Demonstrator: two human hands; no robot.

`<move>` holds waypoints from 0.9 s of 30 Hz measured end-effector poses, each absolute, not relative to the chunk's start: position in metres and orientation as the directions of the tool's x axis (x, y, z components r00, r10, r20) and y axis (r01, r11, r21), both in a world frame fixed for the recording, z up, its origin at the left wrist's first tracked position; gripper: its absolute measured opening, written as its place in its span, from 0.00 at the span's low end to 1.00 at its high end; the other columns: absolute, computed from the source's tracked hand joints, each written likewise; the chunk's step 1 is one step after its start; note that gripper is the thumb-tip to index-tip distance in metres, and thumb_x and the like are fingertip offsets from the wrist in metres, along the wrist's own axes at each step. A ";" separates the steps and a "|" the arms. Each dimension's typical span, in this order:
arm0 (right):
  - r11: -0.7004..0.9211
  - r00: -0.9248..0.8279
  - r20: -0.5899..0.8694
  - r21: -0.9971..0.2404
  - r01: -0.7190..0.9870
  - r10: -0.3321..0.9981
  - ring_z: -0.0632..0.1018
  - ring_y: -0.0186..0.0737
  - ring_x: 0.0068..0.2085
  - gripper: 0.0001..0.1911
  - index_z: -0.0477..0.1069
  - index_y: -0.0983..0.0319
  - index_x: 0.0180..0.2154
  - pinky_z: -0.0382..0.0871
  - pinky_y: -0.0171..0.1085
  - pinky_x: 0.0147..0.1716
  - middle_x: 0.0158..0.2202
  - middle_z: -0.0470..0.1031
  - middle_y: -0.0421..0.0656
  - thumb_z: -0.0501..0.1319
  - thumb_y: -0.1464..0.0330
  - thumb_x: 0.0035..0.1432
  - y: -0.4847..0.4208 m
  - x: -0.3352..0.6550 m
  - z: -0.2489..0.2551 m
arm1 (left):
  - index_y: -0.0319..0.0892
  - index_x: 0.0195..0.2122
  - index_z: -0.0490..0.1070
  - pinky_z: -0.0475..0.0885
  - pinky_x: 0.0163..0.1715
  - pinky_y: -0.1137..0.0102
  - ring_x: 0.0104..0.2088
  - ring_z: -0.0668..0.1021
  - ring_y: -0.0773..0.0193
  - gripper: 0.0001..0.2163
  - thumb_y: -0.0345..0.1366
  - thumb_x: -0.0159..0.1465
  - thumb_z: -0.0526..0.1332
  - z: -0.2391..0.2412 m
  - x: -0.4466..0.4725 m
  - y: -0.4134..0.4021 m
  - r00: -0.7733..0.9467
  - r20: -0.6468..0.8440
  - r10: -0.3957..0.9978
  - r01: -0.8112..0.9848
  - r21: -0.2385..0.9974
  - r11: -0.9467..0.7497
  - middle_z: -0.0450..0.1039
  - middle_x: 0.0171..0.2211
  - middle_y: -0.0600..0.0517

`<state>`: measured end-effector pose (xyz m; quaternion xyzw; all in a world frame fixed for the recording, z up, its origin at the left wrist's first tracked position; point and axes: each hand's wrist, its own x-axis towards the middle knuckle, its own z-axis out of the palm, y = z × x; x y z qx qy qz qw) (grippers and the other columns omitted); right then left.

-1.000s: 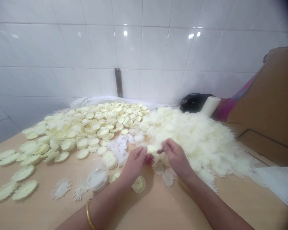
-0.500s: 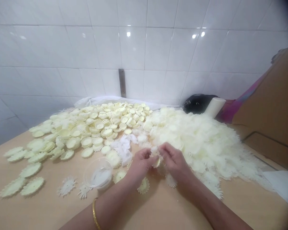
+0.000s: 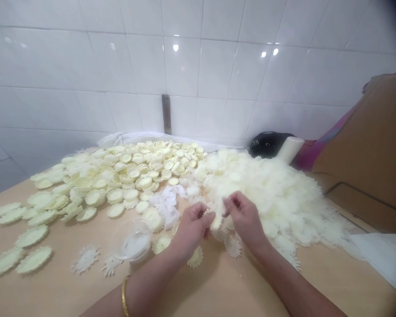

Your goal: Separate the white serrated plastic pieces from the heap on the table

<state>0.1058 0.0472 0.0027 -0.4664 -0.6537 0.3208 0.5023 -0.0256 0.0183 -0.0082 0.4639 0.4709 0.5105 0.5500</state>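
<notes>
My left hand (image 3: 192, 226) and my right hand (image 3: 244, 218) meet over the wooden table (image 3: 218, 286), fingers pinched on a small cream flower-shaped piece (image 3: 217, 219) held between them. Right behind them rises a big heap of loose pale frilly pieces (image 3: 277, 193). Several toothed cream discs (image 3: 232, 246) lie flat on the table under and around my hands. A gold bangle (image 3: 123, 297) circles my left wrist.
Rows of finished cream rosettes (image 3: 125, 176) cover the table's left and back. A clear shallow plastic bowl (image 3: 132, 240) stands left of my left hand, white fabric scraps (image 3: 166, 204) behind it. A black object (image 3: 267, 143), white roll (image 3: 289, 149) and cardboard box (image 3: 369, 145) stand right.
My hands have stayed together on the small piece, turning it between the fingers; it now stands more upright. The view shifted slightly.
</notes>
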 end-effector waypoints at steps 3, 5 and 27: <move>0.373 0.018 0.398 -0.875 0.307 0.917 0.66 0.31 0.20 0.13 0.56 0.61 0.22 0.61 0.31 0.21 0.16 0.61 0.35 0.53 0.62 0.54 0.048 0.107 0.005 | 0.40 0.22 0.62 0.59 0.18 0.76 0.16 0.65 0.72 0.10 0.41 0.53 0.59 -0.009 -0.025 0.018 0.059 -0.012 0.998 -0.134 0.991 0.020 0.58 0.15 0.58; 0.386 0.035 0.417 -0.866 0.317 0.908 0.65 0.31 0.19 0.14 0.56 0.61 0.22 0.61 0.31 0.20 0.15 0.62 0.35 0.53 0.62 0.55 0.047 0.106 0.006 | 0.40 0.22 0.63 0.59 0.19 0.76 0.16 0.65 0.72 0.11 0.42 0.52 0.59 -0.009 -0.025 0.019 0.067 -0.008 0.998 -0.148 0.989 0.018 0.59 0.15 0.58; 0.620 -0.130 0.700 -0.513 0.594 0.703 0.69 0.39 0.33 0.08 0.66 0.61 0.28 0.62 0.39 0.35 0.29 0.68 0.44 0.52 0.67 0.56 0.067 0.133 0.002 | 0.35 0.29 0.71 0.67 0.24 0.74 0.22 0.72 0.70 0.10 0.33 0.47 0.66 -0.012 -0.025 0.023 0.157 -0.241 0.958 -0.397 0.873 0.284 0.70 0.24 0.50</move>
